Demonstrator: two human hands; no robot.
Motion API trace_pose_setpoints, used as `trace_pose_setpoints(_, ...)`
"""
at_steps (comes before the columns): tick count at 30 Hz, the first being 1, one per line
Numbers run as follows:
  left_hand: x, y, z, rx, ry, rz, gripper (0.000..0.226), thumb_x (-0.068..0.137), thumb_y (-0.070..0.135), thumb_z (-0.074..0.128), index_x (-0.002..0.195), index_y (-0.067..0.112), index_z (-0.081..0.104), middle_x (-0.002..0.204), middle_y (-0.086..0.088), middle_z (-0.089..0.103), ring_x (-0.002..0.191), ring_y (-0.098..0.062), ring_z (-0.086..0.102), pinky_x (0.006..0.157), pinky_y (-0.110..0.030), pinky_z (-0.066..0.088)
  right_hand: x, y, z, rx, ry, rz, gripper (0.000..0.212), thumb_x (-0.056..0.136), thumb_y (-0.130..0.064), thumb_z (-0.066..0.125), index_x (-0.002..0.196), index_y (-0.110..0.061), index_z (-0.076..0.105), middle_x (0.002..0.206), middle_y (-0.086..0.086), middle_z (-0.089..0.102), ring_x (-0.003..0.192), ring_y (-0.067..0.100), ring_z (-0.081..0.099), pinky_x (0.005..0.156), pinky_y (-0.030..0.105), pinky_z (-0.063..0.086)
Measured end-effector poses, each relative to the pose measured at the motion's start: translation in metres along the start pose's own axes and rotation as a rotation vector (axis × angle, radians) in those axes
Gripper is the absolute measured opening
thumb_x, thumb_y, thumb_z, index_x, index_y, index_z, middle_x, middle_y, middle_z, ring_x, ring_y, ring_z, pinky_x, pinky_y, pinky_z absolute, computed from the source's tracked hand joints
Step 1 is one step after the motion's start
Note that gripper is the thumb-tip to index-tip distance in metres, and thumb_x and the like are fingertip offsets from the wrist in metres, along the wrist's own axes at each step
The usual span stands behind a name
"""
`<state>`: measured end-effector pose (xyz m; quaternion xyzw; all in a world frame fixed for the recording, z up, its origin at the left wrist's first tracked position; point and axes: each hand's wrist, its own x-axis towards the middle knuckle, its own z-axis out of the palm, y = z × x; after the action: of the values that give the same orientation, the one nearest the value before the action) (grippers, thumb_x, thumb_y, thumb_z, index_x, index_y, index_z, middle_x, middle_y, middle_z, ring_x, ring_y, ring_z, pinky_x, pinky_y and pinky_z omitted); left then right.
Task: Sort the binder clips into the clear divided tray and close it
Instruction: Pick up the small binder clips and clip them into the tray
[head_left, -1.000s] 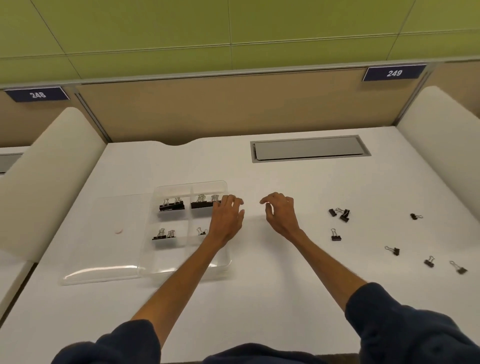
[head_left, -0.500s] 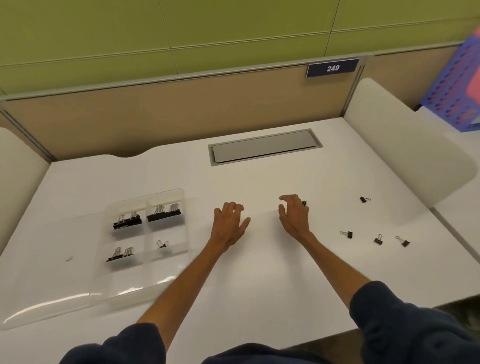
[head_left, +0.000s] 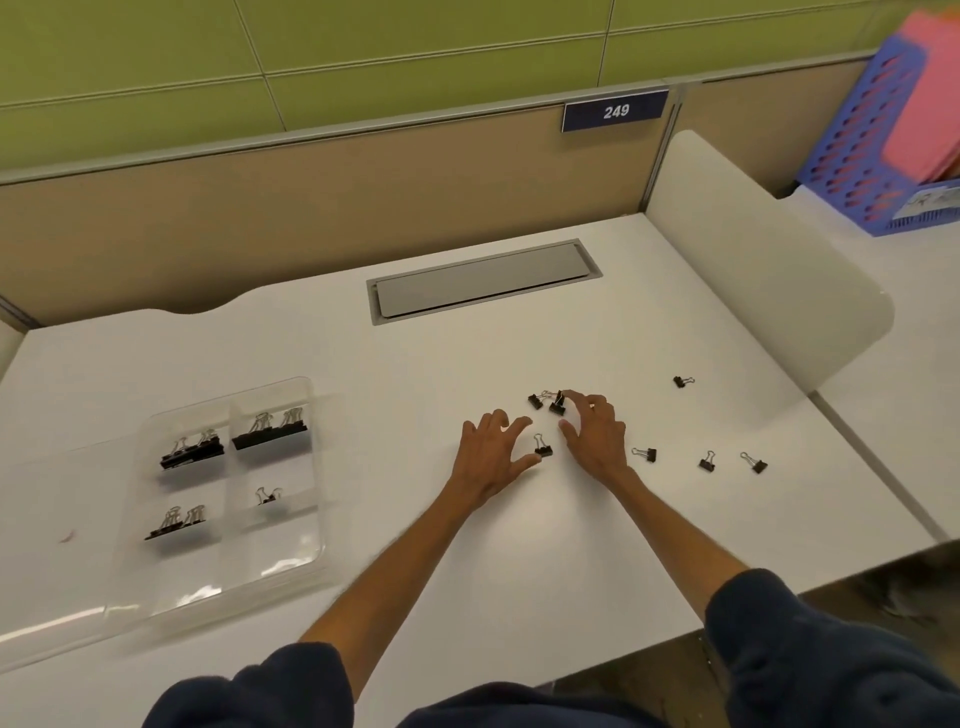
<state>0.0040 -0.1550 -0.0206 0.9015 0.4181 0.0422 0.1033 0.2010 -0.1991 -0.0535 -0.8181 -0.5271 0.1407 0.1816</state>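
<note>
Right hand (head_left: 597, 436) is at frame centre, fingers curled and spread, index tip touching the top of a small black clip (head_left: 557, 404) — not pinched shut yet, thumb well apart from it. A second small clip (head_left: 535, 400) lies just beside that one, to its left. Left hand (head_left: 491, 454) is flat-ish and open, thumb tip just beside another small clip (head_left: 543, 448) sitting between the two hands; holding nothing.

Judgement: step in hand is gathering the loose small clips. To do it well, pinch each by the black body, not the wire handles, since those will likely swing and slip. The two adjacent clips may snag on each other's wires, so lift one clear before moving off.

Four more clips are loose right of centre: three in a row (head_left: 646, 454) (head_left: 707, 462) (head_left: 756, 462), one further up (head_left: 680, 381). The clear divided tray (head_left: 311, 519) sits lower left, lid open, four compartments occupied; the lower-right one holds a single small clip (head_left: 268, 495), probably where these go.

Versus half a second earlier: view has swung further right, tray pushed toward the left edge — both hands have moved right onto the clip cluster, right fingers now over a clip it was only reaching for.
</note>
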Motion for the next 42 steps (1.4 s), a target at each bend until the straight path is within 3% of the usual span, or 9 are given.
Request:
trace_pose_setpoints(4,0.0,0.012,0.01,-0.066,-0.069,0.024,0.052,0.087,0.056,0.054,0.133,0.035,0.043,0.122,-0.002,0.048,0.114,-0.02,0.048,0.09,-0.037,0.035,-0.001,0.004,0.0,-0.081,-0.016,-0.06,0.043,0.095,-0.033,0.051,0.138,-0.032,0.045,0.128,0.006,0.046,0.117,0.027,0.043,0.085,0.042,0.038)
trace_pose_setpoints(8,0.0,0.02,0.017,-0.053,-0.082,0.06,0.04,0.094,0.038,0.051,0.133,0.035,0.046,0.122,-0.003,0.049,0.115,-0.022,0.044,0.087,-0.037,0.037,-0.001,0.005,0.003,-0.116,-0.002,-0.068,0.036,0.096,-0.031,0.051,0.132,-0.03,0.051,0.127,0.003,0.049,0.116,0.024,0.043,0.083,0.039,0.036)
trace_pose_setpoints(14,-0.005,0.024,0.026,-0.048,-0.002,0.074,0.025,0.096,0.015,0.047,0.115,0.027,0.057,0.106,-0.001,0.051,0.102,-0.024,0.047,0.073,-0.033,0.034,-0.008,0.005,0.01,-0.029,0.055,-0.052,0.022,0.095,-0.023,0.051,0.115,-0.022,0.06,0.12,0.0,0.055,0.114,0.023,0.045,0.083,0.038,0.035)
trace_pose_setpoints(19,-0.011,0.024,0.031,-0.034,0.02,0.041,0.032,0.087,-0.003,0.045,0.11,0.017,0.055,0.102,-0.004,0.053,0.098,-0.027,0.048,0.07,-0.033,0.033,-0.021,0.007,0.017,0.043,0.1,-0.058,0.02,0.094,-0.015,0.051,0.111,-0.019,0.061,0.114,-0.002,0.059,0.105,0.023,0.052,0.084,0.039,0.034)
trace_pose_setpoints(26,-0.019,0.013,0.021,-0.208,0.051,-0.153,0.029,0.094,0.006,0.04,0.12,0.016,0.049,0.114,-0.001,0.055,0.104,-0.022,0.048,0.072,-0.032,0.039,-0.033,-0.002,0.016,0.308,0.108,-0.032,0.02,0.094,-0.013,0.049,0.109,-0.025,0.056,0.108,-0.01,0.058,0.101,0.009,0.056,0.088,0.032,0.029)
trace_pose_setpoints(33,-0.029,-0.024,-0.007,-0.255,0.099,-0.206,0.016,0.097,0.016,0.045,0.112,0.018,0.048,0.109,0.0,0.058,0.097,-0.02,0.056,0.077,-0.036,0.048,-0.033,-0.036,0.021,0.374,0.051,-0.133,0.03,0.101,-0.018,0.041,0.125,-0.026,0.058,0.115,0.001,0.052,0.089,0.019,0.06,0.078,0.036,0.048)
trace_pose_setpoints(42,-0.065,-0.093,-0.049,-0.193,0.266,-0.273,0.017,0.095,0.016,0.049,0.11,0.022,0.053,0.106,0.007,0.062,0.097,-0.017,0.056,0.075,-0.035,0.048,-0.025,-0.132,0.042,0.448,0.01,-0.35,0.027,0.101,-0.017,0.044,0.117,-0.027,0.062,0.111,-0.006,0.051,0.084,0.011,0.061,0.073,0.033,0.052)
